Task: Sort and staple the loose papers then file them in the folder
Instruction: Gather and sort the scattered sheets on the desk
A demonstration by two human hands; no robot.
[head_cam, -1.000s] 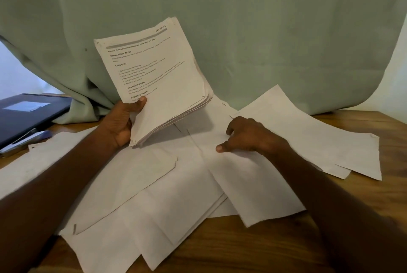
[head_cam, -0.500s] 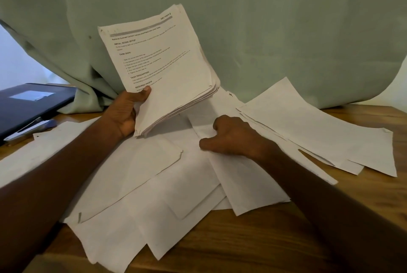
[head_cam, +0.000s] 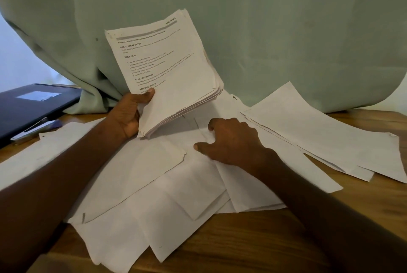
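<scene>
My left hand (head_cam: pixel 130 114) grips a thick stack of printed papers (head_cam: pixel 174 70) by its lower left corner and holds it tilted up above the table. Many loose white sheets (head_cam: pixel 167 197) lie face down and overlapping across the wooden table (head_cam: pixel 275 248). My right hand (head_cam: pixel 231 140) rests on these sheets near the middle, fingers curled, pinching the edge of one sheet (head_cam: pixel 248 186). More loose sheets (head_cam: pixel 319 134) fan out to the right. A dark folder (head_cam: pixel 30 105) lies at the far left, with a stapler (head_cam: pixel 37 128) beside it.
A pale green curtain (head_cam: pixel 264 30) hangs right behind the table and drapes onto its back edge. Bare wood shows along the front and right side of the table.
My right hand has slid left over the loose sheets and drawn one sheet with it. The stack in my left hand has stayed raised, shifting only slightly.
</scene>
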